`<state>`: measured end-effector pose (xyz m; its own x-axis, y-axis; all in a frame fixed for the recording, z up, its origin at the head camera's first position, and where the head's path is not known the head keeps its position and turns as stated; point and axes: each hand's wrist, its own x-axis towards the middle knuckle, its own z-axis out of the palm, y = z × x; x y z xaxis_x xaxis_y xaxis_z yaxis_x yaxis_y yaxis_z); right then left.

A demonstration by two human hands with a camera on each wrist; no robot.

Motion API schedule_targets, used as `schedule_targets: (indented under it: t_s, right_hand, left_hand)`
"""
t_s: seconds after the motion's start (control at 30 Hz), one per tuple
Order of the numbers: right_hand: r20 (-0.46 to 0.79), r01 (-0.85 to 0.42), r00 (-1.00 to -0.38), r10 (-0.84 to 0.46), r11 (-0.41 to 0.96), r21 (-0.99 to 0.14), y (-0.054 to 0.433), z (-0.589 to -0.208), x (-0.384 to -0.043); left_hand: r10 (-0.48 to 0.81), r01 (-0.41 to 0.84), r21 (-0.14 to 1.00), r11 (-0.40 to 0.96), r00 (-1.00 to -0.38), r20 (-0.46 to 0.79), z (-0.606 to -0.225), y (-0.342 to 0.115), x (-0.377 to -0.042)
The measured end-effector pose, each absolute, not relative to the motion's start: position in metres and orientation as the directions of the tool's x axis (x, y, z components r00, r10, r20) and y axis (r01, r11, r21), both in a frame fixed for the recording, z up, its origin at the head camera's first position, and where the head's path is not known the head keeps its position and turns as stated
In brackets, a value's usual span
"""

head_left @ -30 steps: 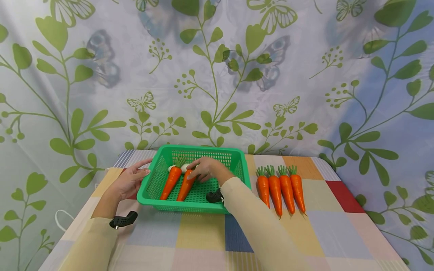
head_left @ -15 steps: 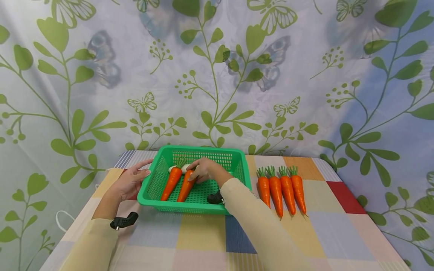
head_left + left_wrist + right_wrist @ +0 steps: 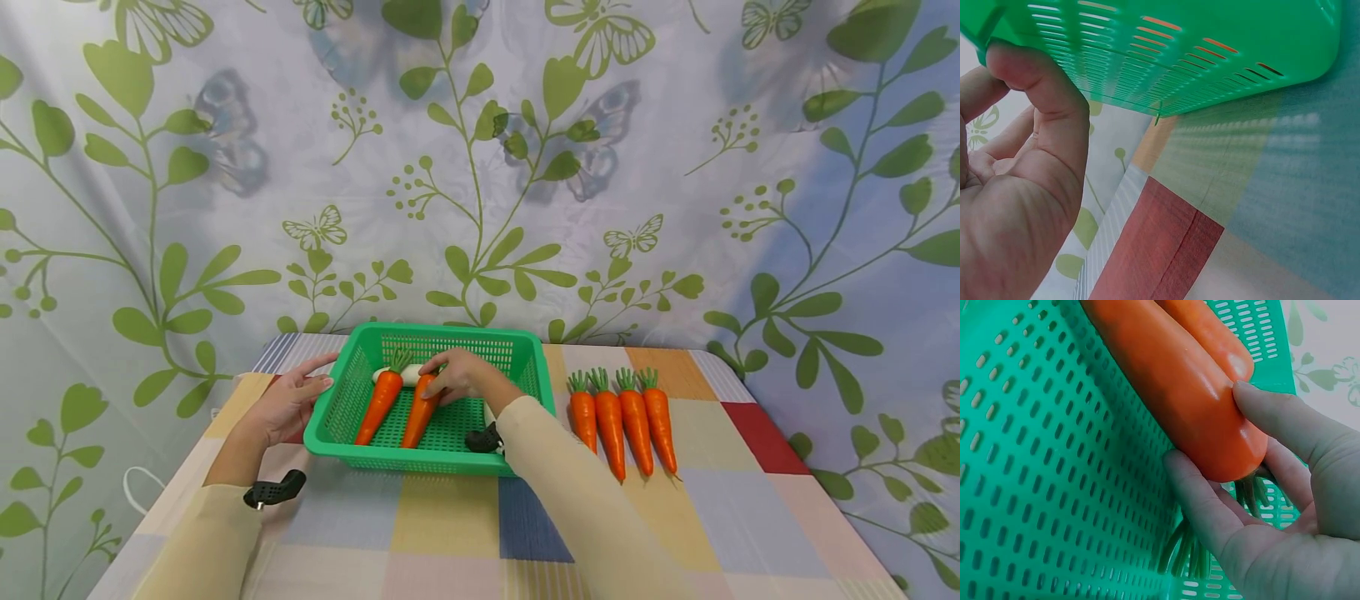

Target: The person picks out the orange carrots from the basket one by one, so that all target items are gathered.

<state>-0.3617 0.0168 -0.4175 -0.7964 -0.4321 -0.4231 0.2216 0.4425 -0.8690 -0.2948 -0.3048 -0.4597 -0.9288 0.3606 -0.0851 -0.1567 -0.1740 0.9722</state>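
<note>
A green plastic basket (image 3: 420, 461) stands on the table with carrots in it. My right hand (image 3: 467, 375) reaches inside and grips a carrot (image 3: 420, 414) near its leafy top; in the right wrist view the thumb and fingers hold the thick end of this carrot (image 3: 1179, 381). To its left lies another carrot (image 3: 379, 407) with green leaves. Behind them shows a white, smooth vegetable (image 3: 411, 375), partly covered. My left hand (image 3: 288, 402) is at the basket's left side, its thumb touching the rim, as the left wrist view also shows on the left hand (image 3: 1035, 144).
Several carrots (image 3: 626, 421) lie side by side on the checked tablecloth (image 3: 450, 517), right of the basket. Another white thing (image 3: 489, 414) in the basket is mostly hidden by my right wrist. A patterned curtain (image 3: 480, 167) hangs behind the table.
The carrot in my right hand has shifted slightly to the right, along with the hand. My left hand and the basket have stayed in place.
</note>
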Motion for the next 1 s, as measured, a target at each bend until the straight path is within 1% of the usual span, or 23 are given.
schedule_targets:
  t_s: [0.23,0.53,0.77,1.0]
  right_hand:
    - [-0.41,0.217,-0.795,-0.448,0.421,-0.881,0.024,-0.412,-0.361]
    - [-0.395,0.238,-0.791,-0.467,0.361,-0.902,0.034,-0.405,-0.36]
    - [-0.375,0.221,-0.791,-0.484,0.345,-0.912,0.042,-0.4,-0.361]
    - [-0.351,0.222,-0.791,-0.501,0.298,-0.928,0.051,-0.398,-0.361]
  left_hand:
    - [0.362,-0.157,0.972,-0.174,-0.928,-0.085,-0.459,-0.305,-0.295]
    - [0.349,-0.156,0.976,-0.155,-0.933,-0.093,-0.458,-0.304,-0.295]
    - [0.348,-0.162,0.975,-0.152,-0.932,-0.1,-0.457,-0.304,-0.295]
    - [0.354,-0.162,0.973,-0.163,-0.93,-0.095,-0.458,-0.305,-0.296]
